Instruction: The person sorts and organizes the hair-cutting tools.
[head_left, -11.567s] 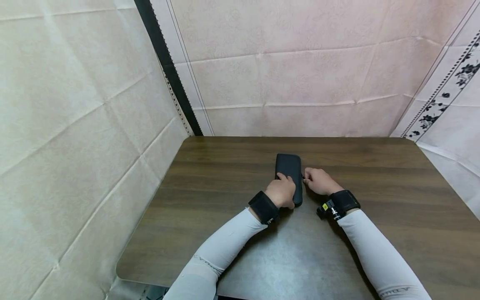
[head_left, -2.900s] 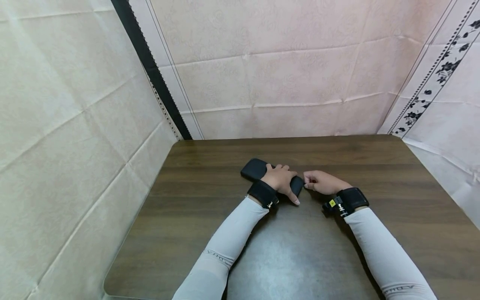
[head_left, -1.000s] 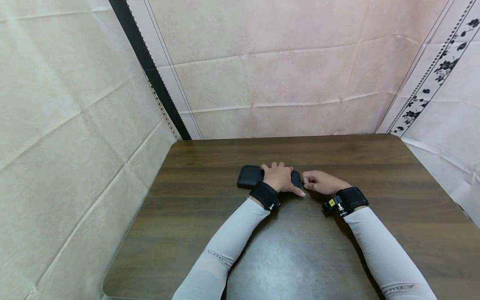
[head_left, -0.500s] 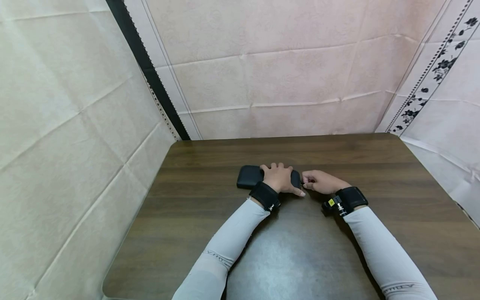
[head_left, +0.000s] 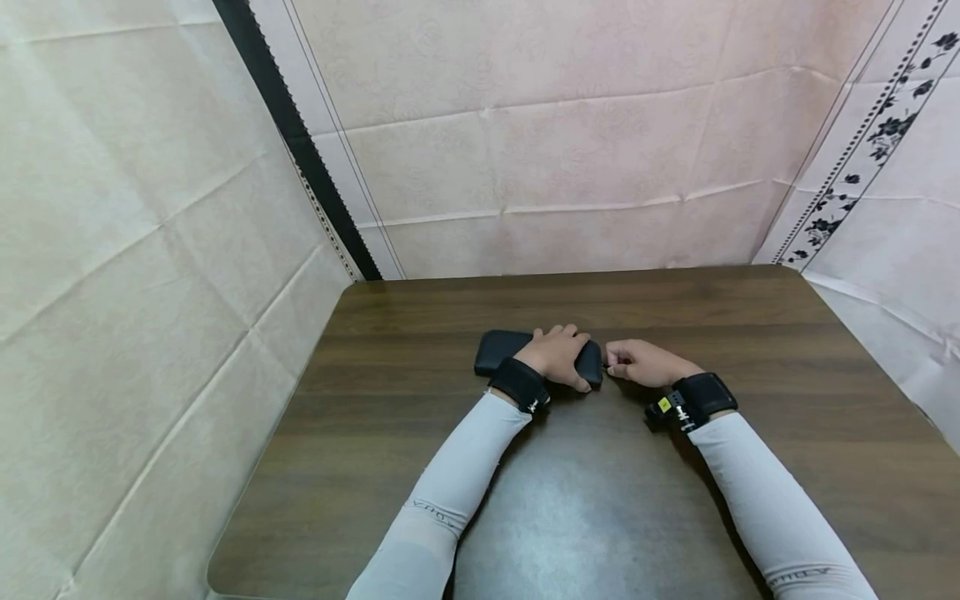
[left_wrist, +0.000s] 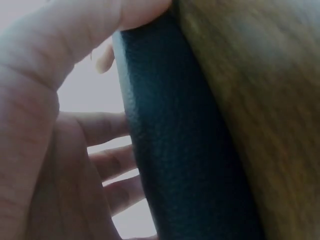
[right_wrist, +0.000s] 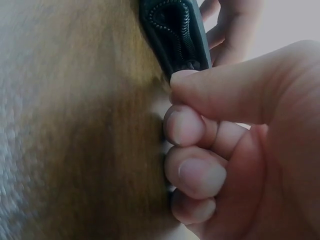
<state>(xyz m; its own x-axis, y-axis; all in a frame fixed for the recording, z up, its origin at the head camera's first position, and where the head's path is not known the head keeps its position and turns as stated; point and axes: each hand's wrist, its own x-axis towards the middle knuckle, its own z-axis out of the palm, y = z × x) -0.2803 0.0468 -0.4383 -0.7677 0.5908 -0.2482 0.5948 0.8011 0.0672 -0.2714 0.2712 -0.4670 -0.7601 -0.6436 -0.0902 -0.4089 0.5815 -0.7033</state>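
Note:
A black zip case (head_left: 498, 350) with a grained surface lies crosswise on the wooden table. My left hand (head_left: 557, 357) reaches over its right half, thumb at the near edge and fingers across the far side. In the left wrist view that thumb and fingers grip the case (left_wrist: 175, 130) along its side. At the case's right end my right hand (head_left: 651, 365) pinches the zipper's pull, mostly hidden by thumb and index finger. The right wrist view shows the zipper teeth (right_wrist: 186, 25) parted in a loop, with the slider (right_wrist: 191, 65) just above my thumb tip.
The brown table (head_left: 360, 450) has rounded corners, and its far edge meets a pale cloth backdrop (head_left: 585, 167). Another cloth (head_left: 150, 292) hangs along the left. Both wrists wear black straps, such as the right wrist strap (head_left: 705, 398).
Earlier the case pointed away from me; it has since been turned to lie crosswise. Just now my left hand shifted its hold and the case's right end swung slightly nearer. The right hand stayed put.

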